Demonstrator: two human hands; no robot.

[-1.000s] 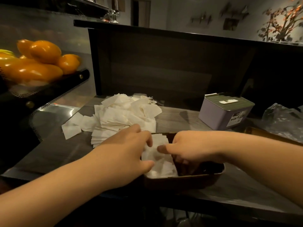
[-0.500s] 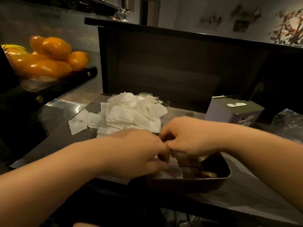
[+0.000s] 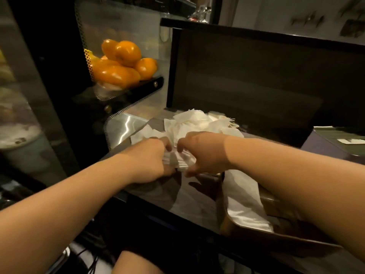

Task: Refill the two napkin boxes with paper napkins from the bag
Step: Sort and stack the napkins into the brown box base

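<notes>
A loose heap of white paper napkins lies on the dark counter. At its near edge my left hand and my right hand face each other, and both grip a small stack of napkins between them. To the right, under my right forearm, sits an open brown napkin box with white napkins lying flat inside it. A second, closed grey napkin box with a green lid shows at the right edge. The bag is not in view.
A perforated metal shelf on the left holds several oranges. A dark upright panel stands behind the napkin heap. The counter's front edge runs just below my hands.
Both hands left the open brown box and moved left to the heap, where they now hold a stack. The view swung left, so both boxes sit further right.
</notes>
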